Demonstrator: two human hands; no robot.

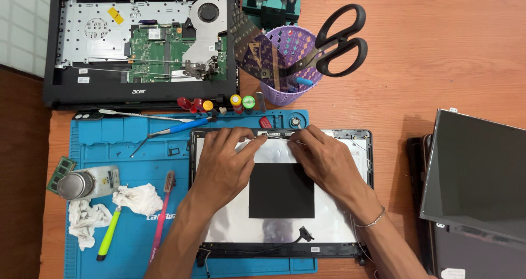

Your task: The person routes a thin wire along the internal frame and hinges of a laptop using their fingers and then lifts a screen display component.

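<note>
A laptop lid back cover (334, 224) lies open on the blue work mat (131, 147), its inside silver with a black square patch (281, 190) in the middle. My left hand (223, 161) rests on the cover's upper left, fingertips at the top edge. My right hand (324, 158) lies beside it, fingertips pinching a thin white cable (279, 139) that runs along the top rim. A thin bracelet circles my right wrist.
An opened laptop base (142, 43) sits at the back left. A purple basket (285, 65) holds black scissors (334, 41). Screwdrivers, tweezers, a toothbrush (163, 213), crumpled tissue (137, 198) and a metal-capped bottle (87, 183) lie on the mat. A removed screen panel (476, 175) rests at right.
</note>
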